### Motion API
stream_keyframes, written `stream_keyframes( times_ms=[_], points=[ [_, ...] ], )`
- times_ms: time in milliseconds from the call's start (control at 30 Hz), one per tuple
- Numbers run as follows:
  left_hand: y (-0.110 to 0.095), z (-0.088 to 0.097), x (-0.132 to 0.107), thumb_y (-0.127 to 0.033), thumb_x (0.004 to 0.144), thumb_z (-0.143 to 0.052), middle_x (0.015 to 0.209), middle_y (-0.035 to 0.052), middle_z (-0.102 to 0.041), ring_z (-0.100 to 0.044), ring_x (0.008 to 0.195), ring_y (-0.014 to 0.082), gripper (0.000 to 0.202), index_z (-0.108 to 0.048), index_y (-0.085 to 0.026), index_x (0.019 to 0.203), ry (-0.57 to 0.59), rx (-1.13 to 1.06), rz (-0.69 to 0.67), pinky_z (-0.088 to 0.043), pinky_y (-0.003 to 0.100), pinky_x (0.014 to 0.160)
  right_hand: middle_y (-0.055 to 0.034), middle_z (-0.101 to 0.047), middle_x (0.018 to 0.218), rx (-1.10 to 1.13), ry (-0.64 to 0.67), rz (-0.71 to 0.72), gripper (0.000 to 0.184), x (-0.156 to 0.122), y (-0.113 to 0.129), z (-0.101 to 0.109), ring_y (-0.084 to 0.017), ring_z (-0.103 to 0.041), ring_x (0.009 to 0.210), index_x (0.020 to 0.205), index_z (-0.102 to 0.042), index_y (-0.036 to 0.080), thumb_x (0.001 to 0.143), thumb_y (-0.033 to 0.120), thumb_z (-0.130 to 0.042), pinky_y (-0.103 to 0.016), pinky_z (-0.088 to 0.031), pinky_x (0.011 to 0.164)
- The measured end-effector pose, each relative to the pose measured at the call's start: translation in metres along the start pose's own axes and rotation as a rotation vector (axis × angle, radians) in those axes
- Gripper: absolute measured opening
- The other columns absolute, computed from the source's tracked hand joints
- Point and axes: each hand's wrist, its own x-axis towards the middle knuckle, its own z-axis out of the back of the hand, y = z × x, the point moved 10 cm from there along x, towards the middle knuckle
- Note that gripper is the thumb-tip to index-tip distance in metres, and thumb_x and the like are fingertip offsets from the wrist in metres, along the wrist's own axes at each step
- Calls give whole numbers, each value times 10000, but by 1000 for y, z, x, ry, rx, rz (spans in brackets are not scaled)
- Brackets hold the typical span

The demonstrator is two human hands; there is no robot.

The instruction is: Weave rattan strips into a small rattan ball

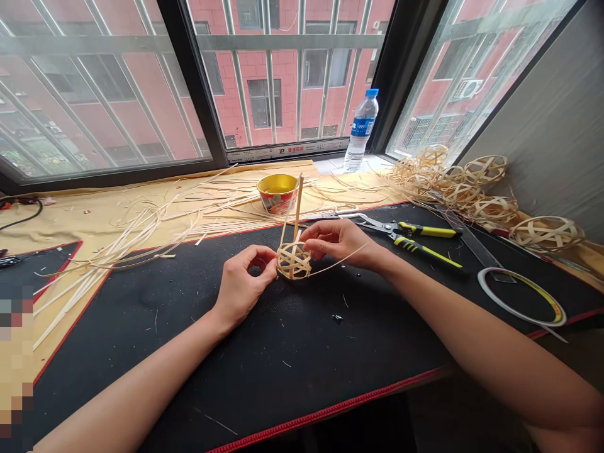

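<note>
A small woven bamboo ball [293, 261] of thin pale strips rests on the black mat [283, 352]. My left hand [248, 274] pinches its left side between thumb and fingers. On the upper right, my right hand [333, 242] has its fingers closed at the ball's rim, on a strip whose held part is mostly hidden. From the ball an upright bamboo strip [299, 204] rises, with a thinner one leaning beside it. Another thin strip end [342, 259] sticks out to the right, passing below my right hand.
Pliers with yellow-black handles [425, 239], a steel ruler [472, 245] and a tape roll [521, 296] lie at right. Finished woven balls [491, 207] pile by the wall. Behind stand a red-gold bowl [278, 195] and a water bottle [362, 129]. Loose bamboo strips [136, 236] spread at left.
</note>
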Motion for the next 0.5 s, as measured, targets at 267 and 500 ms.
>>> stream_keyframes(
  times_ms=[267, 500],
  points=[
    [-6, -7, -1, -198, 806, -572, 755, -17, -625, -579, 668, 99, 270, -649, -192, 1065, 78, -34, -74, -475, 209, 673, -54, -673, 822, 139, 38, -75, 281, 0, -9, 0, -101, -569, 681, 818, -683, 127, 718, 387, -722, -178, -415, 514],
    [-21, -11, -5, -144, 858, -510, 839, 13, -637, -587, 760, 109, 301, -673, -239, 1092, 107, 80, -272, -457, 216, 722, -23, -634, 797, 300, 112, -130, 258, -4, -12, -9, -60, -511, 607, 763, -671, 134, 688, 366, -755, -172, -407, 510]
  ],
)
